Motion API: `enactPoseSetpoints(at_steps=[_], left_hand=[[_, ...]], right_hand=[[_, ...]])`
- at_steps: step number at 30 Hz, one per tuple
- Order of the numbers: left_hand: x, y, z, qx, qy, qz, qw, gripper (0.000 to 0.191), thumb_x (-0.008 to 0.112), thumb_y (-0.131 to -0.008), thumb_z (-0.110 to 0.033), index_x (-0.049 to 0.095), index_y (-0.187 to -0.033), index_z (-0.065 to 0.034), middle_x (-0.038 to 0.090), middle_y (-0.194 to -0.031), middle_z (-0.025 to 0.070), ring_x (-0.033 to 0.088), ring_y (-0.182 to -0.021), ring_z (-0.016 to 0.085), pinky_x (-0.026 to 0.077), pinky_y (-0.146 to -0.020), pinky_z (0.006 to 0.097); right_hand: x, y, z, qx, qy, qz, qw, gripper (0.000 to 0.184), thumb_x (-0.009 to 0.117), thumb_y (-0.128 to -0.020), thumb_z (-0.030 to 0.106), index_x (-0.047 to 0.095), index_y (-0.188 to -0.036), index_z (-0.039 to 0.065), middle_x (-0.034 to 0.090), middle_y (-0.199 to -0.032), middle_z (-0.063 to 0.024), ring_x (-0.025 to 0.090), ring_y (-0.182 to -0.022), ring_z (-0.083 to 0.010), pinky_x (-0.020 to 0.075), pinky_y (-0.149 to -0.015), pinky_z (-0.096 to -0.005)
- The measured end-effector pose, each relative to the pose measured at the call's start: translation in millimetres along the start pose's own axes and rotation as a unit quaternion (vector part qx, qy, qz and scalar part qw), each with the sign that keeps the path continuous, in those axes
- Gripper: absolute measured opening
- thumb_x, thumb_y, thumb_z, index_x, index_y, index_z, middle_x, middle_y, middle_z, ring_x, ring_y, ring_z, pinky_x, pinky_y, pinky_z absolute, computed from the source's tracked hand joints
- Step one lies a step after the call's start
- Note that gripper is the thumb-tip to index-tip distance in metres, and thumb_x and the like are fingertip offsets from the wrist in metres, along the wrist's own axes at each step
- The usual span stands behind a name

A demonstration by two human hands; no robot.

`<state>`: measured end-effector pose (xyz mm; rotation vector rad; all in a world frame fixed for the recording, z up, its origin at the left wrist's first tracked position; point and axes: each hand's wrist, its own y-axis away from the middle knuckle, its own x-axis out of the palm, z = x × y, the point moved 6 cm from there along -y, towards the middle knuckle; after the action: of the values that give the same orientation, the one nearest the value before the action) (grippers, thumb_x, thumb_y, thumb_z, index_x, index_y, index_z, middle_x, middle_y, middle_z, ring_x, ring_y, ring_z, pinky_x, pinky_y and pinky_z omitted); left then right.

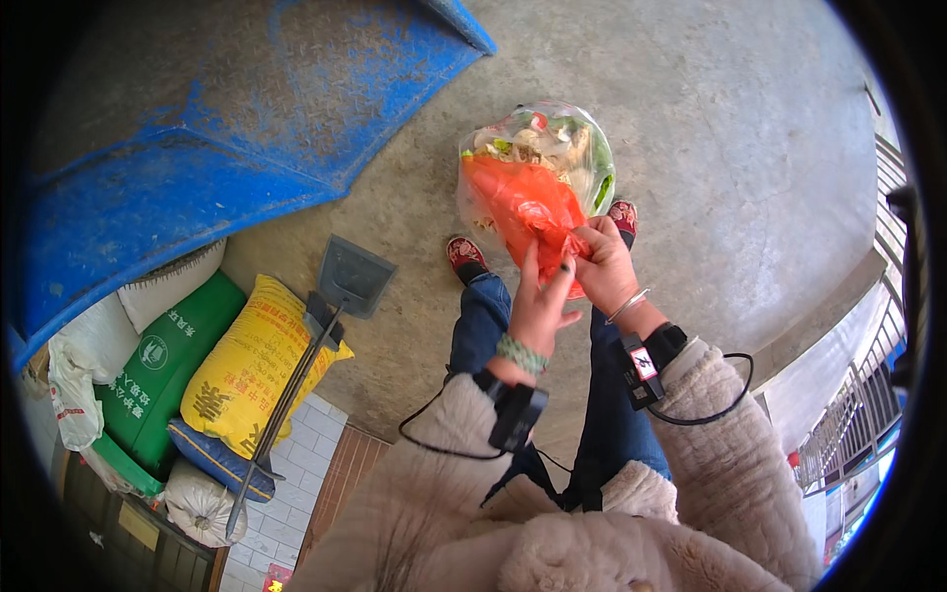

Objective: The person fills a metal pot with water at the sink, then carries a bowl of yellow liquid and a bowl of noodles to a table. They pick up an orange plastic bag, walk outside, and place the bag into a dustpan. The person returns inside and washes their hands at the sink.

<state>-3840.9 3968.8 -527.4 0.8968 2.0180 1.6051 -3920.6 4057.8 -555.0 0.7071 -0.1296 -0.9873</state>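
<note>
A thin red plastic bag [521, 196] is stretched between my hands and the scraps below. My right hand [608, 265] pinches its gathered edge between thumb and fingers. My left hand [538, 311] holds the same edge close beside it, fingertips on the crumpled film. Under the red bag, a clear plastic bag [466, 200] stands open on the floor between and ahead of my shoes. Inside it lie food scraps [551, 148], pale pieces and green leaves. The red film covers the near part of the contents.
Left of me stand a long-handled grey dustpan [356, 275] and a brush [322, 320], against a full yellow sack [248, 362]. A green wheeled bin [166, 370] lies behind that sack. A worn blue metal ramp [244, 177] fills the upper left. Railings [851, 422] run along the right.
</note>
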Motion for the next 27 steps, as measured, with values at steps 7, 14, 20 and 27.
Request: enactPoseSetpoints(at_steps=[7,14,20,27], left_hand=[[-27.2,-31.3,4.0,-0.002,0.082,-0.017,0.997,0.035,0.053,-0.080,0.003,0.046,-0.113,-0.0071,0.055,-0.105,0.0064,0.057,-0.087,0.019,0.052,-0.065,0.0303],[-69.0,-8.3,4.2,0.021,0.129,-0.033,0.991,0.029,0.049,-0.080,0.005,0.049,-0.105,-0.0099,0.058,-0.099,0.0071,0.058,-0.085,0.020,0.049,-0.061,0.0297],[-67.6,7.6,-7.3,0.038,0.190,0.004,0.981,0.027,0.051,-0.080,0.002,0.049,-0.104,-0.0114,0.056,-0.104,0.0048,0.056,-0.087,0.019,0.048,-0.062,0.0300],[-79.1,22.8,-4.9,0.018,0.185,0.002,0.983,0.032,0.045,-0.079,0.001,0.047,-0.110,-0.0112,0.055,-0.109,0.0085,0.055,-0.092,0.024,0.049,-0.069,0.0388]], right_hand=[[-3.2,5.9,-6.5,0.003,-0.097,0.097,0.991,0.035,0.063,-0.071,-0.001,0.054,-0.105,0.006,0.046,-0.099,-0.0061,0.051,-0.084,-0.0166,0.0449,-0.075,-0.0274],[-45.8,-6.5,-44.0,0.104,-0.115,-0.004,0.988,0.039,0.058,-0.074,0.000,0.050,-0.112,0.004,0.055,-0.090,-0.0034,0.054,-0.074,-0.0092,0.0458,-0.066,-0.0244],[-46.9,-9.0,-53.0,0.133,0.007,0.025,0.991,0.021,0.059,-0.075,0.008,0.059,-0.094,-0.001,0.061,-0.084,-0.0118,0.059,-0.075,-0.0196,0.0463,-0.070,-0.0299],[-55.3,-15.7,-53.8,0.122,0.076,0.012,0.990,0.018,0.059,-0.076,0.012,0.058,-0.092,0.002,0.061,-0.087,-0.0179,0.059,-0.082,-0.0298,0.0454,-0.072,-0.0347]])
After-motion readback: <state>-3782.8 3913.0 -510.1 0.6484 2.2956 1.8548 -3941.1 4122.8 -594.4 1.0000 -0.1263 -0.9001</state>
